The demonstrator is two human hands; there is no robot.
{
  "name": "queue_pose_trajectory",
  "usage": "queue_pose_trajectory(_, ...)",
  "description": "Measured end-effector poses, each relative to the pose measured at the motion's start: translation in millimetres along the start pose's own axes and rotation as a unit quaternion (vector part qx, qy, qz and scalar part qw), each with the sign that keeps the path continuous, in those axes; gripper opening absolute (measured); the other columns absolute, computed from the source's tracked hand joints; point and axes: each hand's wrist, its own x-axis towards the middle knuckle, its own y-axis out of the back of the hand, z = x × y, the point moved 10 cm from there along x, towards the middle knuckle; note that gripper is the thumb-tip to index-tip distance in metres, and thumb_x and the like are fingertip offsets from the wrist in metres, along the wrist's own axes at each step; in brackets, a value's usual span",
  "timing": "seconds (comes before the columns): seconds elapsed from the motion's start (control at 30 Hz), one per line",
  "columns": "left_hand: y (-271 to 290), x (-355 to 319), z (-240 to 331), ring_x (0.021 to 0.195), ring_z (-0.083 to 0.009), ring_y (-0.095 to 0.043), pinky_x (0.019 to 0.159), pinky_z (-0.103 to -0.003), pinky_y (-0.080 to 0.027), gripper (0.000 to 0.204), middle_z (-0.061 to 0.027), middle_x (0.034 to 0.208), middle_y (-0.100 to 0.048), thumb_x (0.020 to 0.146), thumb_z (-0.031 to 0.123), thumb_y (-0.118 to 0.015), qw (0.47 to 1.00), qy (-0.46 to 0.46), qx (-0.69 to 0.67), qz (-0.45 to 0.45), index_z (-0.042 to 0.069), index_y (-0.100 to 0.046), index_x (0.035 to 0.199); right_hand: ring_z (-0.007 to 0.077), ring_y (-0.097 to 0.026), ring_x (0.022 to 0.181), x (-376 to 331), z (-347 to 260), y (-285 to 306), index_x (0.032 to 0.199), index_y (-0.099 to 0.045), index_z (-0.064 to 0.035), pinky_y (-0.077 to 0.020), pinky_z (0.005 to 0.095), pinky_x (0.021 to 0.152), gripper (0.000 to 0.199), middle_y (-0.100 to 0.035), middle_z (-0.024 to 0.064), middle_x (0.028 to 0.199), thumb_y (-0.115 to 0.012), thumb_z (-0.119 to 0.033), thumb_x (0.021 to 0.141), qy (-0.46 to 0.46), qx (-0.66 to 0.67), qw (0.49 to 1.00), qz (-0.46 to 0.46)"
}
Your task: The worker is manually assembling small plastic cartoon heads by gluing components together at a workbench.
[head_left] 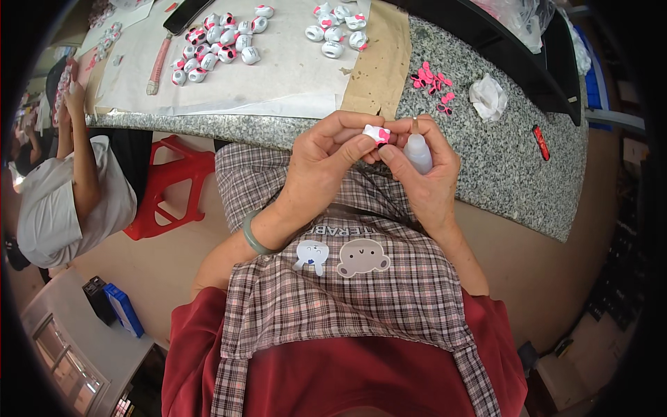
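Observation:
Near the table's front edge, my left hand [326, 153] pinches a small white figurine head [374, 131] with a pink bow-like part. My right hand [427, 167] is closed around a small translucent squeeze bottle [418, 154], its narrow tip pointing up. The right thumb and fingertips also meet the figurine at its right side, by a dark and pink piece at its lower edge. My fingers partly cover the figurine's underside.
White paper bears many similar figurine heads [222, 38] and a second group [335, 31]. To the right are loose pink pieces [432, 80], a crumpled tissue [488, 98] and a red tool [540, 143]. A red stool [170, 187] stands left, near another person [76, 187].

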Motion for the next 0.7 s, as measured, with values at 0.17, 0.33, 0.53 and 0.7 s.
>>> queue_pose_trajectory(0.17, -3.0, -5.9, 2.9, 0.076, -0.0076, -0.056, 0.07, -0.021, -0.048, 0.02, -0.0072, 0.093, -0.064, 0.089, 0.003, -0.053, 0.999, 0.016, 0.027, -0.007, -0.003, -0.056, 0.108, 0.0049, -0.047, 0.065, -6.9, 10.9, -2.8, 0.091, -0.055, -0.0021, -0.0381, 0.0181, 0.054, 0.016, -0.051, 0.0009, 0.084, -0.062, 0.004, 0.078, -0.044, 0.054, 0.997, 0.016)
queue_pose_trajectory(0.33, -3.2, -8.4, -3.4, 0.076, -0.0063, -0.055, 0.069, -0.02, -0.047, 0.019, -0.006, 0.09, -0.063, 0.089, 0.002, -0.052, 0.999, 0.017, 0.048, -0.007, -0.003, -0.056, 0.107, 0.004, -0.043, 0.061, -14.4, 12.5, -4.2, 0.088, -0.053, -0.0021, -0.0342, 0.0174, 0.05, 0.014, -0.049, 0.0017, 0.086, -0.061, 0.005, 0.078, -0.058, 0.091, 0.993, 0.054)
queue_pose_trajectory(0.53, -0.9, -10.1, 0.8, 0.064, -0.0053, -0.052, 0.057, -0.02, -0.044, 0.014, -0.002, 0.071, -0.058, 0.087, 0.004, -0.053, 0.999, 0.0, 0.03, 0.02, -0.002, -0.058, 0.1, 0.0044, -0.043, 0.061, -16.8, 16.6, -6.2, 0.089, -0.054, -0.0022, -0.0351, 0.0176, 0.05, 0.013, -0.048, 0.0021, 0.086, -0.063, 0.001, 0.08, -0.024, 0.1, 0.992, 0.076)
queue_pose_trajectory(0.7, 2.3, -8.0, 1.1, 0.064, -0.0051, -0.051, 0.057, -0.02, -0.044, 0.014, -0.0019, 0.073, -0.058, 0.088, 0.004, -0.053, 0.999, 0.022, 0.041, 0.017, -0.002, -0.057, 0.1, 0.0043, -0.042, 0.062, -13.8, 16.7, -7.8, 0.089, -0.054, -0.0021, -0.0349, 0.0175, 0.05, 0.013, -0.048, 0.0018, 0.086, -0.064, -0.001, 0.081, -0.025, 0.091, 0.992, 0.083)
